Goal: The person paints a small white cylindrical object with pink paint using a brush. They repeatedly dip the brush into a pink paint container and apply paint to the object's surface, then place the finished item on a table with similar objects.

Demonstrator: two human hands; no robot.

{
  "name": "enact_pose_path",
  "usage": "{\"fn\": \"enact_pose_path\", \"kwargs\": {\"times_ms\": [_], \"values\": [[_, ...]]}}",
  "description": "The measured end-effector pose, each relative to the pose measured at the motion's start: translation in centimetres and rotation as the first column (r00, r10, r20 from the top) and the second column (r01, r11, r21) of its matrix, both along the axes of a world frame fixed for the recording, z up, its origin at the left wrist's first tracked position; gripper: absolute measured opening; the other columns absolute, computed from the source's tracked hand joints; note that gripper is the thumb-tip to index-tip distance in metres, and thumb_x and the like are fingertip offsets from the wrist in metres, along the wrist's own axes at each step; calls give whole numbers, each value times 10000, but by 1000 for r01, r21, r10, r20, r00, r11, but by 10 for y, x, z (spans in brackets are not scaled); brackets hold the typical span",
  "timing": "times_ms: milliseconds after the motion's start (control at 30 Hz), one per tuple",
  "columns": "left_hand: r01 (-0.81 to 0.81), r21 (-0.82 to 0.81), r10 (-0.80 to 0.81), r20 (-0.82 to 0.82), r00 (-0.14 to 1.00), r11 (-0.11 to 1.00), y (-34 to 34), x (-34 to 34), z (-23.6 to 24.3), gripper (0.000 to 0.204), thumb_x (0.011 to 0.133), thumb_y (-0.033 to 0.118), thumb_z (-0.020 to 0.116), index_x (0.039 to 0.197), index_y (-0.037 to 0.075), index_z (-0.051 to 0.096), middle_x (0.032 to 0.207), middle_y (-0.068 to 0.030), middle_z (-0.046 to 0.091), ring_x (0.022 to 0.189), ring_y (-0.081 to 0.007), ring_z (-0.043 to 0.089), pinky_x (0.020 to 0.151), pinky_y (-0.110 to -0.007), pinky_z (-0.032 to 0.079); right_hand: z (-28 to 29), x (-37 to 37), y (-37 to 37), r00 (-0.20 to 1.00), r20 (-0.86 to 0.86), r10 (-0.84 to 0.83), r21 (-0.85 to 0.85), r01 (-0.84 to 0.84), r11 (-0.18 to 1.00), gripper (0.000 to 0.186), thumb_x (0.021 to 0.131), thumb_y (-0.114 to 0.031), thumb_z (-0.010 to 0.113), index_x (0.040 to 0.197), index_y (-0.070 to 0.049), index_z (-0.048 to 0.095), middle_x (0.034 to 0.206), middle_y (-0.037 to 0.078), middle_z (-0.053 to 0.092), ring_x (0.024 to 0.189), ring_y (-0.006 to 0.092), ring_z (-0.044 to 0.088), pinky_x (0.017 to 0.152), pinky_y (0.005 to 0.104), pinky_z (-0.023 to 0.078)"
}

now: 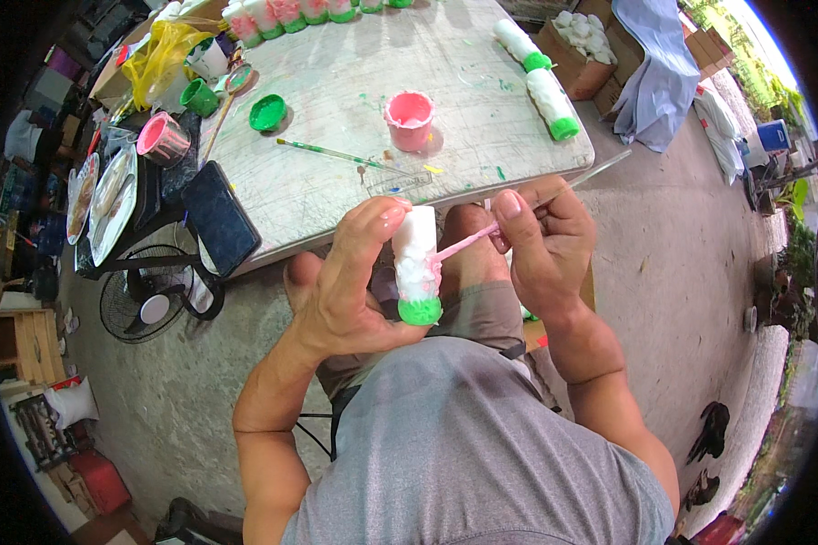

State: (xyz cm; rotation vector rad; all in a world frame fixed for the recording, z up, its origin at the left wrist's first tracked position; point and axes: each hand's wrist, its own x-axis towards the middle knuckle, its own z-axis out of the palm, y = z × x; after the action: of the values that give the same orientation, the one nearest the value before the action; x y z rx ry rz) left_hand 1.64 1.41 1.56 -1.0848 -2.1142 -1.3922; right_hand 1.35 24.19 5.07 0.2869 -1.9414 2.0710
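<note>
Between the thumb and fingers of my left hand [354, 282] is a white cylindrical figurine [417, 245] with a green base and pink patches on its lower relief. It stands nearly upright above my lap. My right hand [545, 232] pinches a paintbrush [468, 242], its pink-coated end touching the figurine's right side. The brush's clear handle slants up to the right, past my fingers. Beyond my hands, a pink paint cup [410, 121] sits on the white table [336, 82]. A second brush [332, 153] with a green end lies left of the cup.
Two white figurines with green bases [552, 103] lie at the table's right edge; a pink-and-white row [286, 14] lines the back. Left are a green lid [268, 113], a pink tub [164, 137] and a phone [220, 218]. A fan [150, 295] stands below; a box [577, 50] holds white pieces.
</note>
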Motion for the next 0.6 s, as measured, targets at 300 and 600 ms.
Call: {"fn": "enact_pose_path", "kwargs": {"times_ms": [300, 600], "values": [[-38, -22, 38, 16, 999, 999, 1, 2, 4, 1107, 598, 104, 935, 1550, 17, 377, 1440, -242, 549, 1327, -435, 555, 1136, -533, 441, -7, 4, 2, 999, 33, -21, -66, 23, 998, 173, 1027, -95, 715, 916, -27, 601, 786, 2, 661, 671, 23, 547, 593, 198, 445], [-19, 11, 19, 84, 996, 1000, 1, 2, -1, 1155, 585, 137, 958, 1567, 10, 363, 1465, -216, 543, 1352, -405, 542, 1139, -501, 440, -15, 7, 1, 994, -60, -91, -56, 88, 995, 156, 1030, -79, 705, 922, -21, 609, 796, 9, 669, 690, 33, 561, 622, 211, 463]]}}
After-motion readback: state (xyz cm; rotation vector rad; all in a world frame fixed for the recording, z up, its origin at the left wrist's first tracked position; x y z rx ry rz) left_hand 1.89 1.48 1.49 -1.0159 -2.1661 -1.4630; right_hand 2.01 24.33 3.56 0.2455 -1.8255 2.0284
